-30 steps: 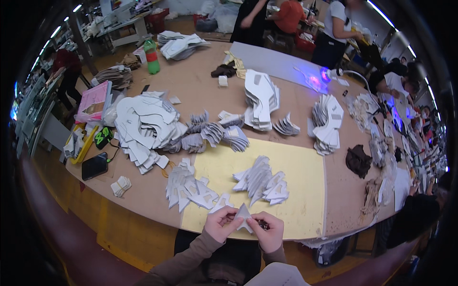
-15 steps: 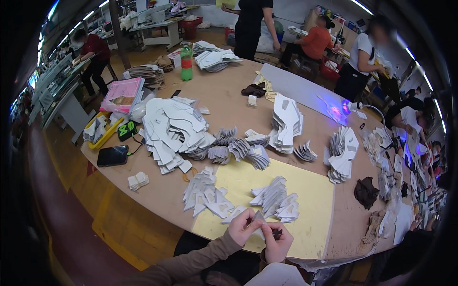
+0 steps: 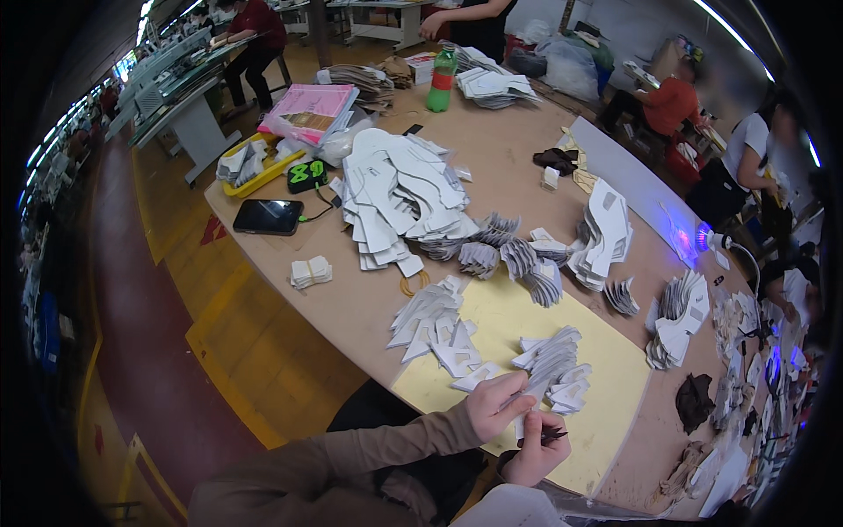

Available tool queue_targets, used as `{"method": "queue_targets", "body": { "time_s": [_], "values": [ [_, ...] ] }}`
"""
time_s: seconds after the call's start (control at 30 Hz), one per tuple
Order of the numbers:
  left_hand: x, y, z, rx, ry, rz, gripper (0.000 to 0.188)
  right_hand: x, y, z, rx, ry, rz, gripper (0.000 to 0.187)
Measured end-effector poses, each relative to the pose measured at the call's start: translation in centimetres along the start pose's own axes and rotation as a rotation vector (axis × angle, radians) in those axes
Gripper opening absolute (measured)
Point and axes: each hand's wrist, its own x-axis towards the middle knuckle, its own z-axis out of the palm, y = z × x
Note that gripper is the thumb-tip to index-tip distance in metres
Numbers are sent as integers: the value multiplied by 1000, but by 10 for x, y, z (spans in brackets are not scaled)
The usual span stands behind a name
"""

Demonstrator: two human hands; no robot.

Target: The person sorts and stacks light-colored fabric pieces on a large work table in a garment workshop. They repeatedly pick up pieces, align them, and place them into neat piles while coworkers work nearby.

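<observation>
The left hand [image 3: 497, 407] pinches a small, thin white piece [image 3: 519, 427]. The right hand [image 3: 536, 453] clutches dark brown, pointed scraps [image 3: 553, 434].

Over there on the desk [image 3: 500, 167], I see a pile of pieces [image 3: 555, 358] on a sheet [image 3: 606, 386]. Beyond it leftward sits a stack [image 3: 386, 189], with a phone [image 3: 268, 217] to its left and a bottle [image 3: 441, 81] behind.
</observation>
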Motion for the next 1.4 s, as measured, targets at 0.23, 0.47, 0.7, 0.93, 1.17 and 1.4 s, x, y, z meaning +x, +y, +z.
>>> {"method": "queue_targets", "body": {
  "time_s": [0.23,0.47,0.7,0.93,1.17,1.4],
  "values": [
    [3,5,1,71,182,41,21,-4,-1,17,88,18,42,12],
    [4,-16,-3,-222,160,-308,33,4,12,17,100,-176,181,15],
    [5,-11,-27,-88,-24,-44,28,7,12,10,185,-177,240,20],
    [5,-11,-34,20,-169,-38,25,2,4,8,42,-249,178,22],
    [-4,-10,-21,-158,-85,-231,34,-7,3,5,-235,-233,10,24],
    [4,-26,-66,-58,8,9,27,40,22,-60,-191,88,-19,21]
  ]
}}
